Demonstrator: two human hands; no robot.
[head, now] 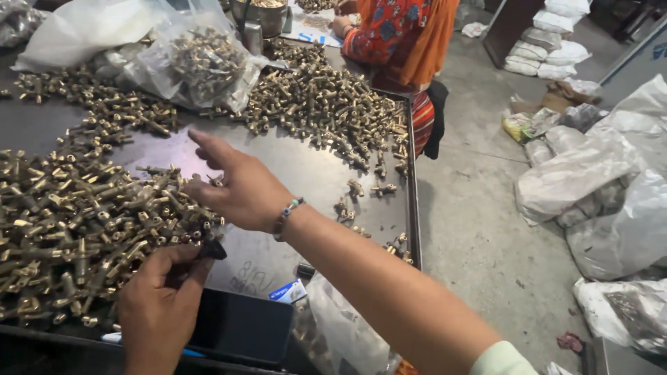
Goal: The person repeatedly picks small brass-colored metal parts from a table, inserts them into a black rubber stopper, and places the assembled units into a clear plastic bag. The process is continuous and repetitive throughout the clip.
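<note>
Your right hand [240, 191] reaches across the dark metal surface [306, 170] toward the near heap of brass fittings [76, 222] at 9 o'clock. Its index finger is stretched out toward 11 o'clock, the other fingers [201, 187] are curled and seem to pinch one fitting at the heap's edge, though the grip is too small to confirm. A beaded bracelet [287, 215] circles the wrist. Your left hand [161, 302], at 7 o'clock, has its fingers pressed together on a small black piece [212, 250] just beside the heap. A dark phone [240, 326] lies at 6 o'clock, touching that hand's side. A second heap of fittings [326, 104] spreads at 12 o'clock, beside a clear plastic bag of fittings [201, 66] at 11 o'clock. A co-worker in an orange patterned garment [396, 35] sits at 1 o'clock. White sacks [597, 180] rest on the floor at 3 o'clock.
</note>
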